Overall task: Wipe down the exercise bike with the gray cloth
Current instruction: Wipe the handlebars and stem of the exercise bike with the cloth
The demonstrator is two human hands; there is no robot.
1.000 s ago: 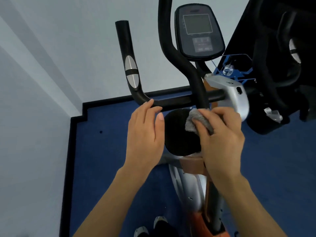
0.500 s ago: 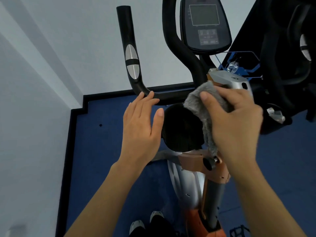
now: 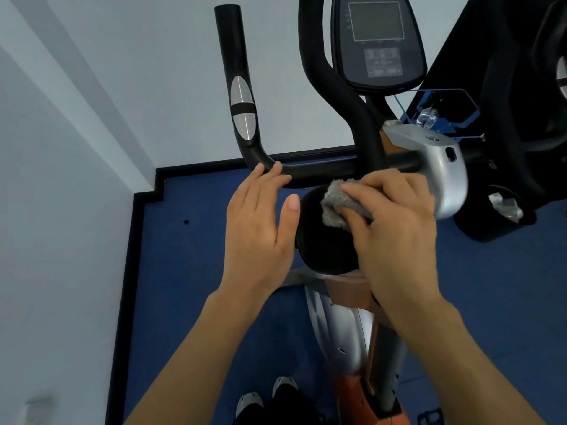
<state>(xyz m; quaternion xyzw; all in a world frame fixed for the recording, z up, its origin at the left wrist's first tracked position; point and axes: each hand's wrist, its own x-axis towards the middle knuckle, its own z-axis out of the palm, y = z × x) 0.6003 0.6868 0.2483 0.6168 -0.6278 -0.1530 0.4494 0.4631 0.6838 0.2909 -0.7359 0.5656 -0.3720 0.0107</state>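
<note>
The exercise bike [image 3: 356, 124] stands in front of me, with black handlebars, a console [image 3: 379, 41] at the top and a silver bracket [image 3: 441, 167] on the crossbar. My right hand [image 3: 395, 228] is shut on the gray cloth [image 3: 337, 204] and presses it onto a round black part [image 3: 325, 250] just below the crossbar. My left hand [image 3: 260, 228] is flat with fingers apart, its fingertips resting on the left bend of the handlebar [image 3: 294, 171], and it holds nothing.
Blue carpet [image 3: 184, 302] with a black border meets the white wall [image 3: 92, 118] on the left. Another dark machine [image 3: 521, 118] stands close on the right, with a blue wire frame beside it. My shoes [image 3: 267, 397] show at the bottom.
My right hand has brought the cloth down from the silver bracket and crossbar onto the round black part. My left hand has stayed on the handlebar bend.
</note>
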